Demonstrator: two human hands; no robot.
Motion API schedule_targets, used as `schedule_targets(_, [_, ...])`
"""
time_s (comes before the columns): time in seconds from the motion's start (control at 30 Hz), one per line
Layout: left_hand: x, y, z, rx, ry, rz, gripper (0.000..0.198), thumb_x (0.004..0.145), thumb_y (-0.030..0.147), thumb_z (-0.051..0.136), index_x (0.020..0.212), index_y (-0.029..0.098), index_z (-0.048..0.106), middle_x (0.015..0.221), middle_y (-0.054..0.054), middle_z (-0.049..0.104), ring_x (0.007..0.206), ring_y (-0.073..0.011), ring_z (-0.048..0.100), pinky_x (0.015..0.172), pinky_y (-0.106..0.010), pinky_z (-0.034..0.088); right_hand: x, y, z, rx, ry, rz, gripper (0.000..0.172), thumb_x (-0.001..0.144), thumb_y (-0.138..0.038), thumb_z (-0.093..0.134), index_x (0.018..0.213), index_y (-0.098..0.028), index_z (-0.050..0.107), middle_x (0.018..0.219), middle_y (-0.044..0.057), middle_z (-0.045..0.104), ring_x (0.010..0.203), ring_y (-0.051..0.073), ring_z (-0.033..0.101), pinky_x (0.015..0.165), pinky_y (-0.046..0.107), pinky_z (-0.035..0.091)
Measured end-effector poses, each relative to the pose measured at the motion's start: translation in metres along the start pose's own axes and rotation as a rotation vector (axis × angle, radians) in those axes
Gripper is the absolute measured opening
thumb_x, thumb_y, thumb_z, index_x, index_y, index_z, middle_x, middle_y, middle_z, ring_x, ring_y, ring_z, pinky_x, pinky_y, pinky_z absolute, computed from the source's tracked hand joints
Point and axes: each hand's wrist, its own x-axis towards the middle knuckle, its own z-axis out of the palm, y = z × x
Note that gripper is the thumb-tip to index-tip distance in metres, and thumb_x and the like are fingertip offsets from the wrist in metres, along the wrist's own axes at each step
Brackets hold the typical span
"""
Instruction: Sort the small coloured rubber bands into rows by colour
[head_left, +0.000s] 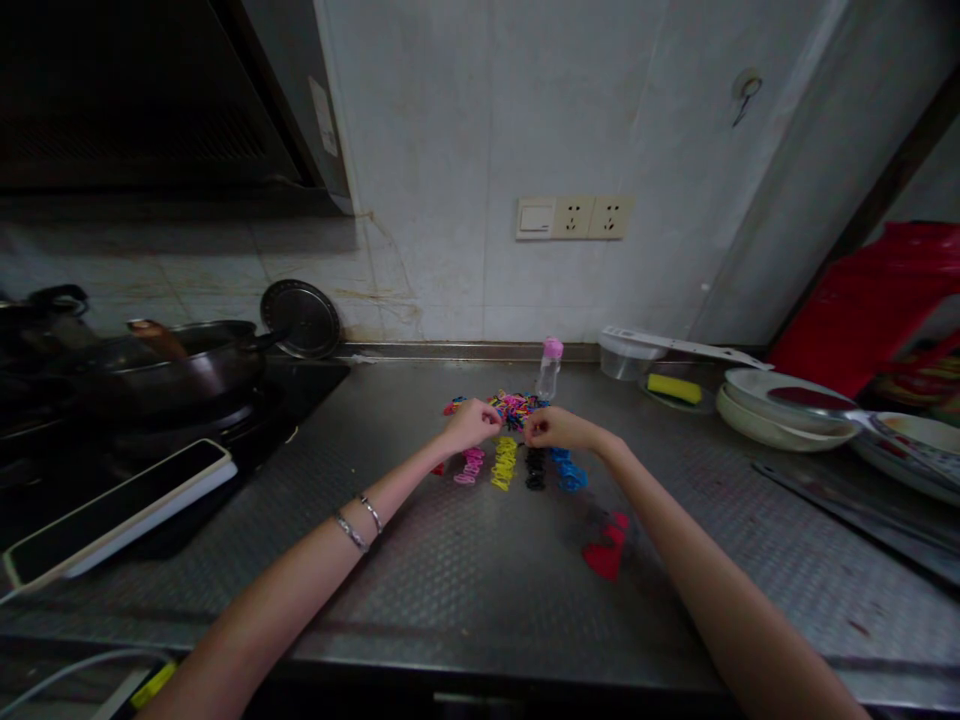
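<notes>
A mixed pile of small colourful bands (514, 408) lies on the metal counter. In front of it are separate groups: pink (470, 466), yellow (504, 463), black (535, 468) and blue (570, 470), plus a bit of red (438, 469) partly behind my left wrist. My left hand (474, 424) is at the pile's left edge, fingers pinched together. At its right edge, above the black group, my right hand (546, 428) is also pinched. Whatever either hand holds is too small to make out.
A pink-capped bottle (549, 370) stands behind the pile. Red heart shapes (606, 548) lie near my right forearm. Left are a pan (180, 365) and a phone-like device (120, 510); right, a yellow sponge (673, 389), bowls (780, 420) and a long dark utensil (855, 515).
</notes>
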Motion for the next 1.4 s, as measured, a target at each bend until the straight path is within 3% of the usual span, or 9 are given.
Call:
schedule_targets(0.13, [0.001, -0.001, 0.003, 0.008, -0.028, 0.003, 0.022, 0.066, 0.019, 0.051, 0.074, 0.011, 0.070, 0.063, -0.003, 0.063, 0.055, -0.0101, 0.049, 0.055, -0.021, 0.035, -0.006, 0.015, -0.012, 0.071, 0.043, 0.103, 0.017, 0.064, -0.021, 0.051, 0.069, -0.013, 0.065, 0.061, 0.000, 0.060, 0.057, 0.011, 0.051, 0.053, 0.021, 0.038])
schedule_targets(0.33, [0.010, 0.009, 0.008, 0.085, -0.052, 0.032, 0.023, 0.066, 0.021, 0.051, 0.075, 0.014, 0.070, 0.067, -0.002, 0.065, 0.059, -0.0115, 0.052, 0.058, -0.021, 0.036, -0.007, 0.024, -0.010, 0.070, -0.029, 0.105, 0.018, 0.063, -0.026, 0.056, 0.071, -0.014, 0.067, 0.063, 0.000, 0.063, 0.058, 0.011, 0.053, 0.054, 0.020, 0.039])
schedule_targets(0.57, [0.025, 0.022, 0.026, 0.207, -0.135, 0.014, 0.020, 0.064, 0.020, 0.053, 0.074, 0.017, 0.070, 0.069, -0.001, 0.066, 0.058, -0.0117, 0.053, 0.057, -0.021, 0.037, -0.011, 0.038, -0.020, -0.054, 0.274, 0.228, 0.022, 0.070, -0.026, 0.050, 0.074, -0.012, 0.067, 0.066, 0.003, 0.065, 0.061, 0.013, 0.056, 0.055, 0.020, 0.039])
schedule_targets(0.73, [0.023, 0.031, 0.032, 0.243, -0.182, 0.046, 0.020, 0.066, 0.022, 0.051, 0.070, 0.017, 0.069, 0.066, -0.001, 0.065, 0.058, -0.0113, 0.053, 0.055, -0.020, 0.035, -0.019, 0.052, -0.024, -0.201, 0.274, 0.320, 0.021, 0.068, -0.025, 0.054, 0.077, -0.014, 0.069, 0.070, 0.004, 0.067, 0.066, 0.015, 0.058, 0.056, 0.020, 0.039])
schedule_targets(1.0, [0.020, 0.018, 0.000, 0.193, -0.057, 0.018, 0.027, 0.070, 0.026, 0.047, 0.074, 0.015, 0.071, 0.064, -0.002, 0.064, 0.055, -0.0108, 0.050, 0.052, -0.020, 0.032, -0.028, 0.063, -0.026, -0.225, 0.190, 0.352, 0.023, 0.066, -0.022, 0.056, 0.085, -0.017, 0.068, 0.072, 0.002, 0.067, 0.066, 0.014, 0.058, 0.059, 0.020, 0.040])
schedule_targets(1.17, [0.015, -0.005, -0.022, 0.059, -0.059, -0.081, 0.030, 0.071, 0.029, 0.046, 0.077, 0.011, 0.070, 0.064, -0.004, 0.065, 0.055, -0.0112, 0.053, 0.054, -0.020, 0.037, -0.024, 0.067, -0.022, -0.216, 0.216, 0.316, 0.020, 0.070, -0.026, 0.055, 0.080, -0.016, 0.067, 0.070, 0.003, 0.066, 0.064, 0.014, 0.057, 0.058, 0.021, 0.040])
schedule_targets(1.4, [0.008, -0.023, -0.031, -0.045, -0.018, -0.124, 0.033, 0.072, 0.030, 0.048, 0.082, 0.009, 0.070, 0.072, -0.008, 0.068, 0.063, -0.0130, 0.057, 0.058, -0.021, 0.040, -0.023, 0.069, -0.016, -0.193, 0.307, 0.245, 0.018, 0.072, -0.026, 0.052, 0.075, -0.015, 0.066, 0.071, 0.004, 0.065, 0.064, 0.014, 0.055, 0.059, 0.022, 0.040])
